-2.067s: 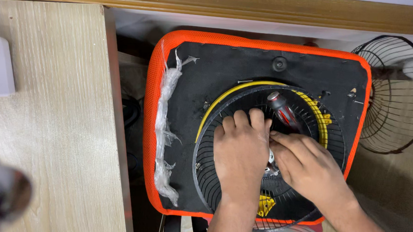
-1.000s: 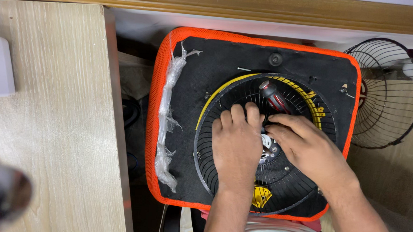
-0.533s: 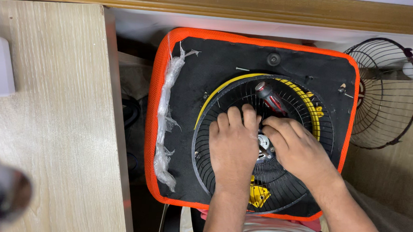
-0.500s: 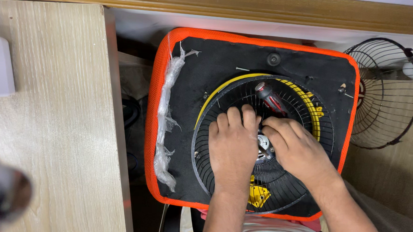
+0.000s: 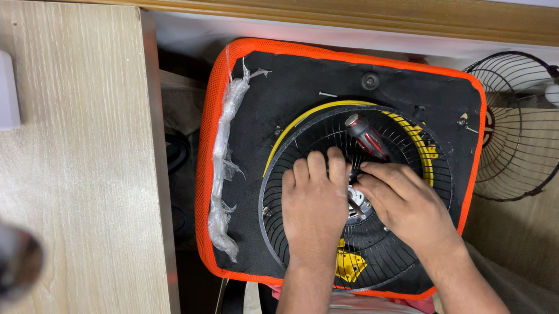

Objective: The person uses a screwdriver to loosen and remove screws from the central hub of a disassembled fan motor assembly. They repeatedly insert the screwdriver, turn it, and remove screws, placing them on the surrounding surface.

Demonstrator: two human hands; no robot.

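Black wire fan guard [image 5: 300,241] lies flat on an orange-edged black pad [image 5: 296,88], yellow ring [image 5: 420,142] along its upper rim. Left hand [image 5: 314,206] rests palm-down on the grille, fingers together, grasping nothing. Right hand [image 5: 404,205] grips a red-and-black screwdriver [image 5: 366,137] at the hub [image 5: 357,200]. Second guard [image 5: 523,125] sits just right of the pad.

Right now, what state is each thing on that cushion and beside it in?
Black round wire fan grille: lying flat on the cushion.
Left hand: pressed flat on the grille.
Right hand: fingers at the hub.
Red-and-black-handled screwdriver: tilted, resting on the grille.
Second black wire grille: apart, unheld.
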